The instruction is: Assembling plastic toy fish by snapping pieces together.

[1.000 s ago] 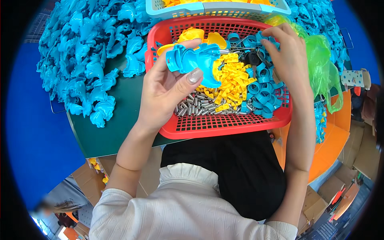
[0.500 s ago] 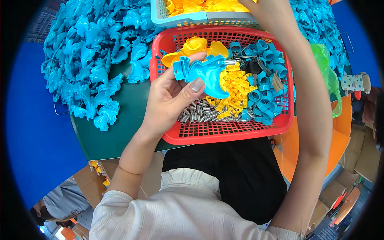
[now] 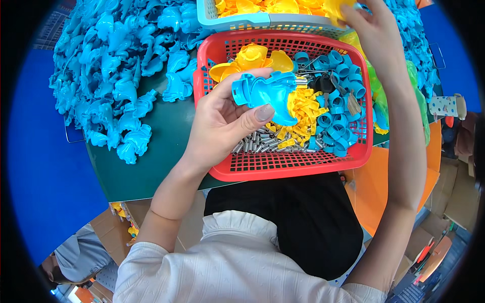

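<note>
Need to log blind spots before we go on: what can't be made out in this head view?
- Right hand: fingertips reach into the light blue basket, itself cut by the top edge; its grasp is unclear.
- Blue plastic part: underside covered by the left hand.
- Small metal pieces in the red basket: too small to identify.

Bare green bench (image 3: 151, 156) strip left of red basket (image 3: 283, 169) passable; blue parts heap (image 3: 111, 81) blocks far left; light-blue crate (image 3: 252, 21) walls basket's far side.

left hand (image 3: 222, 118): fingers curled, gripping | right hand (image 3: 366, 30): arm extended, fingers pinching
</note>
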{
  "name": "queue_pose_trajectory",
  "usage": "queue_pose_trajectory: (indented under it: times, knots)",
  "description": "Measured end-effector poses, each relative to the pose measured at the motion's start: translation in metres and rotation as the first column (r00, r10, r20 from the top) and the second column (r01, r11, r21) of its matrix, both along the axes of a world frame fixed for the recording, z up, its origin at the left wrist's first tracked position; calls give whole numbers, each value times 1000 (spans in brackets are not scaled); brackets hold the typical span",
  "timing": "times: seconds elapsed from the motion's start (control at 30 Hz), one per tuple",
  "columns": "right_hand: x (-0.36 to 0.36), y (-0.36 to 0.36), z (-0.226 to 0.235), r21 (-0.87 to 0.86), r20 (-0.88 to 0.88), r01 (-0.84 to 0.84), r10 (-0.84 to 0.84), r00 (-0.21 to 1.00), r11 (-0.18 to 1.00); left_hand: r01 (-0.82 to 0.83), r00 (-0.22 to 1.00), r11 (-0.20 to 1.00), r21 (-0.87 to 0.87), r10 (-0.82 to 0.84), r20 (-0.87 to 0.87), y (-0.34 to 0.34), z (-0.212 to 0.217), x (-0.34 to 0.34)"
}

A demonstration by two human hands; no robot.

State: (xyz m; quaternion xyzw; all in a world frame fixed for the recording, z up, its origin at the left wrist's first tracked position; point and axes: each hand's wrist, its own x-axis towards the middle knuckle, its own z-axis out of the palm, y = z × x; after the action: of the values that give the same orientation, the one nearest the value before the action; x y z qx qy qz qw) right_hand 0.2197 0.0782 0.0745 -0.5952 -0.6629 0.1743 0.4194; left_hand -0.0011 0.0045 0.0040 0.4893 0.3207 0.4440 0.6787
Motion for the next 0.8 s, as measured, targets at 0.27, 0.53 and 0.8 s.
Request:
queue_pose_trajectory:
  times: [0.27,0.53,0.8]
  knots:
    - [-7,-34,-37,21,-436,-46,51,898,999,59,998,998,-2,-59,13,-1,2,5]
    - [-17,-82,-49,15,-156,-278,277,948,960,89,996,994,60,-89,-5,-4,-1,4]
    - [-25,-92,-48,69,-574,-242,237,784,968,170,984,985,16,-169,-60,-5,1,3]
